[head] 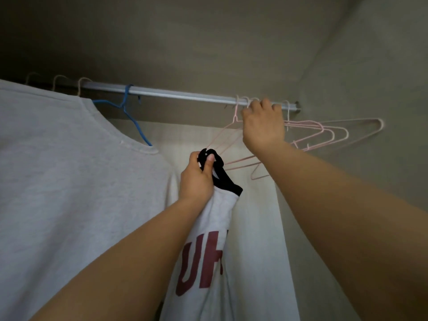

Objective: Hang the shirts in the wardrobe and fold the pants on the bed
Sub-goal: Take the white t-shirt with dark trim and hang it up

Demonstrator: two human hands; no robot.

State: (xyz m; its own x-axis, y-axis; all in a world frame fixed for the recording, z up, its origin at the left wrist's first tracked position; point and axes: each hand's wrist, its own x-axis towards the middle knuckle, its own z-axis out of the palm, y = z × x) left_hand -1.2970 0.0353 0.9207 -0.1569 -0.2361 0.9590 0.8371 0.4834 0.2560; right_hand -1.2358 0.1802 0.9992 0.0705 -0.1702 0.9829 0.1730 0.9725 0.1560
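Left hand (pixel 196 181) had the white shirt (pixel 217 212) bunched by its black collar, cloth hanging straight down below the fist. Up and to the right, the right hand (pixel 262 126) was curled over the hooks of the pink hangers (pixel 324 133) on the rail (pixel 162 92), clearly the nearer hand. One hanger off, I'd say, then down-left to the collar just beside their lower tips.
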